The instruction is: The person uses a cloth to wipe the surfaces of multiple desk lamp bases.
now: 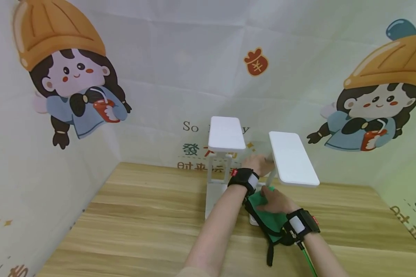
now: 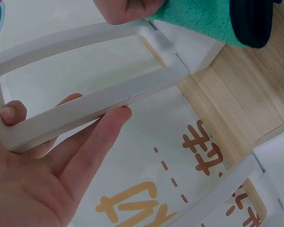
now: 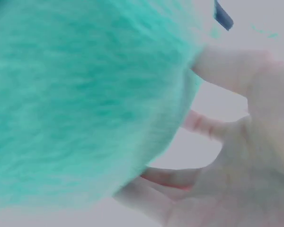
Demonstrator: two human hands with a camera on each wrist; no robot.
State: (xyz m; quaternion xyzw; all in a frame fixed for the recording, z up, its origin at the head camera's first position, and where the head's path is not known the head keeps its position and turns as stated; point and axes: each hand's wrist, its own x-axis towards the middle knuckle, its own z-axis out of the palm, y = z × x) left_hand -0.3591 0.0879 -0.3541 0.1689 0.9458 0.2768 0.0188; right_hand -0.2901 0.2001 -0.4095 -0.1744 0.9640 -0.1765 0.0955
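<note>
Two white stands with flat tops rise from the wooden table, a left stand (image 1: 227, 132) and a right stand (image 1: 294, 157). My left hand (image 1: 260, 165) grips the upright frame (image 2: 99, 99) of the right stand; in the left wrist view the thumb and fingers wrap its edge. A green fuzzy cleaning cloth (image 1: 268, 211) with black edging and a black loop is in my right hand (image 1: 279, 201), low by the right stand's base. In the right wrist view the cloth (image 3: 85, 94) fills the left side, and the fingers and thumb hold its edge, partly hidden behind it.
The wooden table (image 1: 135, 215) spreads around both stands. Behind it hangs a pale printed sheet (image 1: 180, 69) with cartoon figures and lettering, close to the stands. A green cable (image 1: 309, 261) runs from the right wrist strap (image 1: 302, 223).
</note>
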